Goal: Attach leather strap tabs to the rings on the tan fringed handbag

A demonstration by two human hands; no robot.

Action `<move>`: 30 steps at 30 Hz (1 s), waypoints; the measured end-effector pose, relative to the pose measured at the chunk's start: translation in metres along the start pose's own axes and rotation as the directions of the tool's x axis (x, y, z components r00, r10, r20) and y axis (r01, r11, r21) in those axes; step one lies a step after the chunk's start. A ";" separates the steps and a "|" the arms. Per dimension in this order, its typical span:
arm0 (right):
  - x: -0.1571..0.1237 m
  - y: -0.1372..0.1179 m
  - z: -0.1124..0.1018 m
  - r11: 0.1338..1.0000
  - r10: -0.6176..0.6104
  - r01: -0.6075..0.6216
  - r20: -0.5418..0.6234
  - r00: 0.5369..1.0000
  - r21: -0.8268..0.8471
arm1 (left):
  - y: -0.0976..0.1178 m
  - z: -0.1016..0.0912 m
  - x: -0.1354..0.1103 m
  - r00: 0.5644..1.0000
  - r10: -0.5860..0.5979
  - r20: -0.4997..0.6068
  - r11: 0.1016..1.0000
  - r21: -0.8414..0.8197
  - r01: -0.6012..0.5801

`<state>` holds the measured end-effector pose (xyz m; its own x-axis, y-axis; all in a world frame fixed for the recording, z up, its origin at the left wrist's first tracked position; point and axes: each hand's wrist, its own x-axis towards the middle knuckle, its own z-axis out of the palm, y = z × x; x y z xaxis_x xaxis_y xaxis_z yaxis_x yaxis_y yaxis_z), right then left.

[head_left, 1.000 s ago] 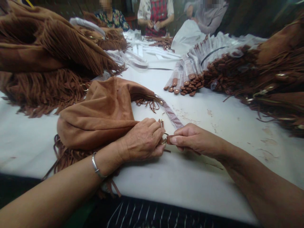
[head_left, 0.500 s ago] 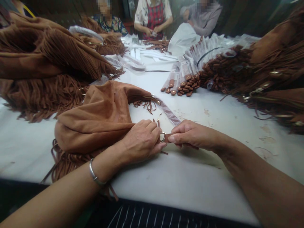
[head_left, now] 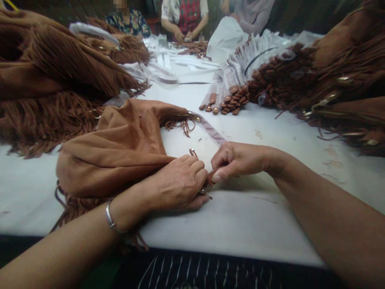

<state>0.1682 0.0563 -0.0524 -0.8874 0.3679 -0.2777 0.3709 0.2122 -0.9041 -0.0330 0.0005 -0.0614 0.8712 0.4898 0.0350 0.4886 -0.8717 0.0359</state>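
A brown suede fringed bag [head_left: 120, 148] lies on the white table in front of me. My left hand [head_left: 183, 182] is closed over the bag's near corner, beside a metal ring [head_left: 205, 188]; its fingertips are partly hidden. My right hand [head_left: 233, 162] pinches the brown end of a strap [head_left: 213, 176] at that ring. The exact way the strap passes the ring is hard to see. From the bag's far corner a plastic-wrapped strap [head_left: 210, 128] runs toward my right hand. A small metal zipper end [head_left: 192, 151] sticks up behind my left fingers.
More fringed brown bags [head_left: 66, 72] are piled at the left, and others [head_left: 355, 92] at the right. A heap of plastic-wrapped straps [head_left: 240, 88] lies at the back right. Across the table [head_left: 300, 192], several people sit or stand, one in a red checked apron [head_left: 189, 16].
My right hand has turned over, knuckles higher, and pulls the strap end closer to my left hand. The ring has tipped lower. The whole view has shifted slightly.
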 end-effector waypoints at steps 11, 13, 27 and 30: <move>-0.015 -0.007 0.004 0.988 0.068 -0.044 -0.166 0.984 0.147 | 0.000 0.003 0.000 0.974 -0.182 -0.133 0.983 0.005 0.184; -0.012 -0.004 0.006 0.983 0.071 -0.037 -0.182 0.981 0.181 | 0.001 0.005 0.001 0.983 -0.148 -0.105 0.989 0.007 0.150; -0.012 -0.008 -0.001 0.998 0.046 -0.042 -0.082 0.996 0.051 | 0.011 -0.003 0.000 0.989 -0.134 -0.055 0.988 -0.079 0.129; -0.016 -0.020 0.003 0.996 -0.018 0.010 -0.101 0.995 -0.083 | 0.017 -0.002 0.004 0.984 -0.168 -0.058 0.985 0.030 0.170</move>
<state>0.1743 0.0430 -0.0305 -0.8618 0.4535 -0.2272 0.3838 0.2902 -0.8766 -0.0214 -0.0123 -0.0583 0.7726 0.6289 0.0866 0.6305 -0.7761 0.0110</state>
